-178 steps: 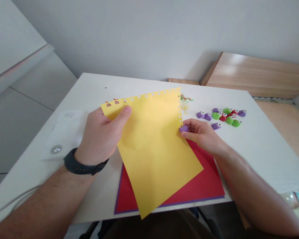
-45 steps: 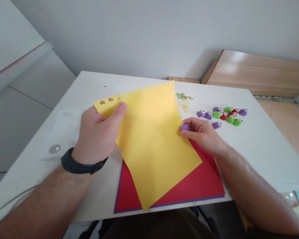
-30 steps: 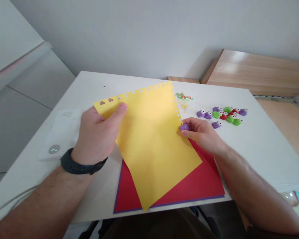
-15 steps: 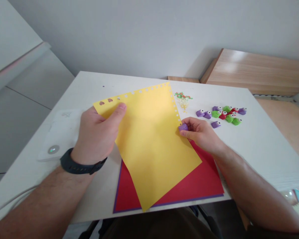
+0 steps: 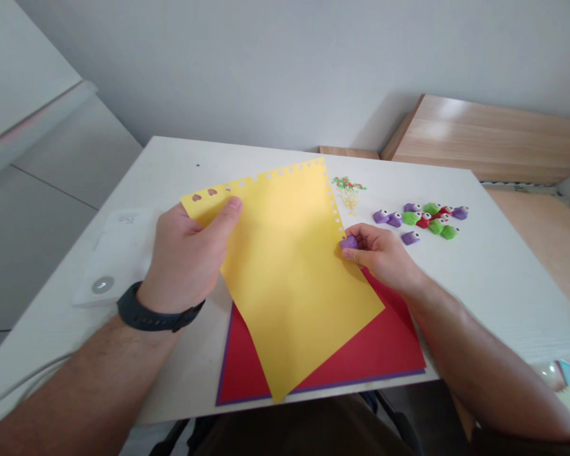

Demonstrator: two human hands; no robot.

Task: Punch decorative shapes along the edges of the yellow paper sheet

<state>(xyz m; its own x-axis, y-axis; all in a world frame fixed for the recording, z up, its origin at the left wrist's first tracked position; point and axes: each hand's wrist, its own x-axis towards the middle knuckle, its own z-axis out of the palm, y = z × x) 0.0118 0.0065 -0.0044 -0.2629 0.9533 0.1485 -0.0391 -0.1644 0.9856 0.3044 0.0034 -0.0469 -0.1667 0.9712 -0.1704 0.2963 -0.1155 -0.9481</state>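
At the far left a white device [image 5: 109,266] lay on the surface [image 5: 494,278]. The left hand [image 5: 187,259] pinched the upper left corner of the yellow sheet [image 5: 289,278], thumb on top, its fingers hidden beneath the paper. That sheet was raised at a tilt over a red sheet [image 5: 380,354], covering most of it. At the yellow sheet's right edge, just below a row of punched holes, the right hand [image 5: 384,256] was closed around a small purple punch [image 5: 348,242], largely hidden by the fingers. Further right lay paper scraps [image 5: 349,189] and a cluster of punches [image 5: 425,218].
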